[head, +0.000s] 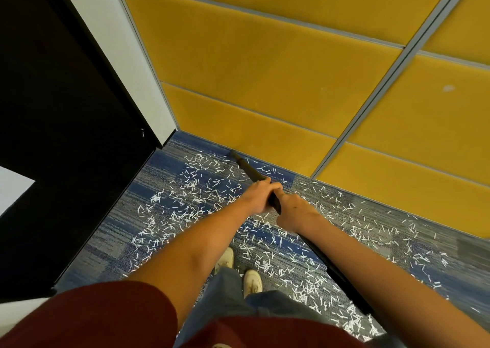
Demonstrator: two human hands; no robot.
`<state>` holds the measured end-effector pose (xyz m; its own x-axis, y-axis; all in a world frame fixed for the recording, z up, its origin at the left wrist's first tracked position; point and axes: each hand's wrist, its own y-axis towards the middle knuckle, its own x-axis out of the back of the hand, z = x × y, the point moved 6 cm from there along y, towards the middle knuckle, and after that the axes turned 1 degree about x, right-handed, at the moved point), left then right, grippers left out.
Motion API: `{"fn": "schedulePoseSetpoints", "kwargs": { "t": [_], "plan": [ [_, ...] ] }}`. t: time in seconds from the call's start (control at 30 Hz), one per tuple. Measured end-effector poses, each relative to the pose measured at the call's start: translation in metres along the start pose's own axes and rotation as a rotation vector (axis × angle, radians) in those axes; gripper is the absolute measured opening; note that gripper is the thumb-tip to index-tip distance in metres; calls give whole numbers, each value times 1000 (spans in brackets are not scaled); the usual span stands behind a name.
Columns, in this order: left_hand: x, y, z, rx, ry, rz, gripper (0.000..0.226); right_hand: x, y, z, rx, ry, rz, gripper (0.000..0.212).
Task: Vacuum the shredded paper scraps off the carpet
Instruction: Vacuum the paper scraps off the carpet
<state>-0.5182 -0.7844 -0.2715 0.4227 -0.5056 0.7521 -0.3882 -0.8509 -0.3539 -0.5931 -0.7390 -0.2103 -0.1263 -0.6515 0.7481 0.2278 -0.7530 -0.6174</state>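
White paper scraps (191, 188) lie scattered over the blue-grey carpet (111, 241), from the corner by the black door (53, 135) along the foot of the yellow wall panels (265, 69) and around both pale shoes (225, 259). Left hand (261, 195) and right hand (294, 211) each grip the black vacuum wand (249, 170), fingers curled round it, left just ahead of right. Wand tip is down at the wall base, among the scraps.

Yellow wall panels (265, 64), black door (53, 135)
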Motion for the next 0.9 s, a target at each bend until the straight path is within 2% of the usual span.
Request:
{"fn": "schedulePoseSetpoints", "kwargs": {
  "t": [0.17, 0.33, 0.9],
  "plan": [
    [-12, -4, -12, -51, 90, 10, 43, -6, -15, -9, -5, -40, -12, 61],
    [-19, -13, -14, -101, 29, 20, 46, -18, -25, -7, 8, -26, 12, 60],
    [11, -34, 36, 38, -27, -60, 36, -14, 1, 45, 85, -90, 34, 60]
  ]
}}
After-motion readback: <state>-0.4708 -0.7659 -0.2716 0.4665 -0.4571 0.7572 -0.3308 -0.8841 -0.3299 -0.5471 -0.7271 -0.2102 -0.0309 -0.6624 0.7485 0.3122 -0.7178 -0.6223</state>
